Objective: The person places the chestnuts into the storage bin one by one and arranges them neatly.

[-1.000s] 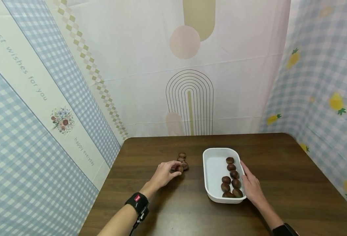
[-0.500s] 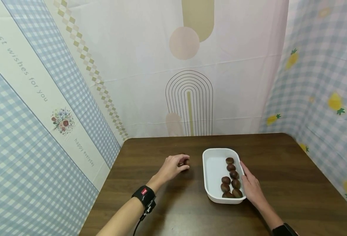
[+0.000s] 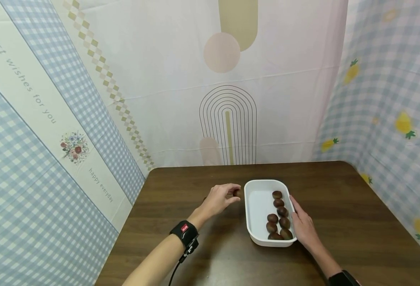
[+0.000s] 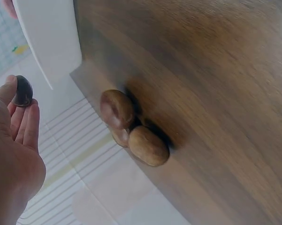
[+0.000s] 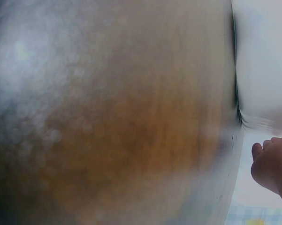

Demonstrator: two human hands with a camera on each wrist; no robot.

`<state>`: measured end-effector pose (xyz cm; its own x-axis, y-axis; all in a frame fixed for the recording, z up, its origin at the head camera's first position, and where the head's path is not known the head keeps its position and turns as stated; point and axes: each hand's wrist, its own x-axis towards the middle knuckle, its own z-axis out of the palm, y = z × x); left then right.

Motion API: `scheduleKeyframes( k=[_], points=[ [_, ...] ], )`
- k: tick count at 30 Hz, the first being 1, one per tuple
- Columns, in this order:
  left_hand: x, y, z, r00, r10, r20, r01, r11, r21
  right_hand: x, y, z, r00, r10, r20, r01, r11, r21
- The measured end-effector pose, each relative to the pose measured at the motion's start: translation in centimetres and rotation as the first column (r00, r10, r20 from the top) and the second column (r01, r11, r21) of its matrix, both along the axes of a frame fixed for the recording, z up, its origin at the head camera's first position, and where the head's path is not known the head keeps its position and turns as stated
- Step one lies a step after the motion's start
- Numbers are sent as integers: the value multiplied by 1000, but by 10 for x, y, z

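In the head view my left hand (image 3: pixel 217 200) pinches a chestnut (image 3: pixel 236 193) between thumb and fingertips, just left of a white rectangular tray (image 3: pixel 254 237). The left wrist view shows this dark chestnut (image 4: pixel 23 91) at the fingertips. Behind the hand lie three loose chestnuts (image 4: pixel 149 146) on the table, mostly hidden by the hand in the head view. Several brown chestnuts (image 3: pixel 282 211) rest in two rows along the tray's right part. My right hand (image 3: pixel 304 226) rests against the tray's right side, fingers straight along the outer wall and thumb at the rim.
The dark wooden table (image 3: pixel 210 258) ends at a far edge against a pale patterned cloth (image 3: pixel 174 119). Checked cloth (image 3: pixel 392 151) hangs on the right side, and more on the left. A black band (image 3: pixel 185 233) with a cable circles my left wrist.
My left hand has gathered a chestnut from the small group on the table and carried it rightward to near the tray's left rim. The right hand and tray have stayed in place.
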<state>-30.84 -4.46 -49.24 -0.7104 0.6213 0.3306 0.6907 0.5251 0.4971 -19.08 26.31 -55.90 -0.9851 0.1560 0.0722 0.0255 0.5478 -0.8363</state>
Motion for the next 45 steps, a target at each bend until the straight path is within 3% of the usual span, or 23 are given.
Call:
scheduleKeyframes(
  k=[12,25,45],
  points=[
    [1,22,1,1000,-22,20,23,1000,-5,1,0,3,1000,0,0,0,1000,4],
    [2,49,-7,1000,-7,-25,5,998,-65,2,1,2,1000,-3,-7,3,1000,6],
    [6,88,-17,994,-73,-81,58,982,-178,1,-1,2,1000,0,-15,1,1000,4]
  ],
)
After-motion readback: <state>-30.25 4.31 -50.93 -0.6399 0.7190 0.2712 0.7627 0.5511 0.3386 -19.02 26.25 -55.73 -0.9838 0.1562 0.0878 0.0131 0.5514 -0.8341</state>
